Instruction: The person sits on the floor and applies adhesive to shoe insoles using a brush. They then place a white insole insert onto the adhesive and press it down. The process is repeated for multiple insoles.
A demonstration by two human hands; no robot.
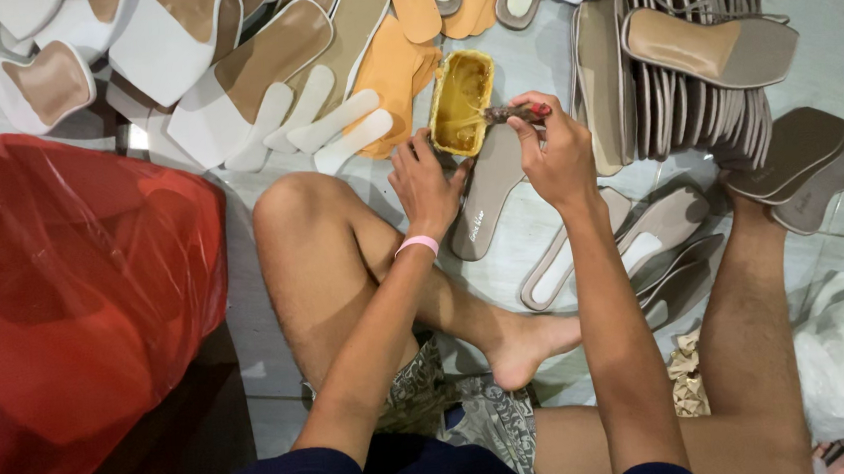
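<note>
Right hand (558, 151) clamped on brush (513, 113) over glue tin (462, 103), left hand (425, 182) gripping taupe sole (487, 192), sole stacks (670, 67) crowding around.

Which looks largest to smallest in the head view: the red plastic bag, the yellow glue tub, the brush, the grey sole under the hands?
1. red plastic bag, by far the largest
2. grey sole
3. yellow glue tub
4. brush, partly hidden by the right hand, so its full length is unsure

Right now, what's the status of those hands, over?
Right hand grips brush, bristles in yellow glue tub. Left hand steadies taupe insole beside tub. Stacked insoles crowd right side.
</note>
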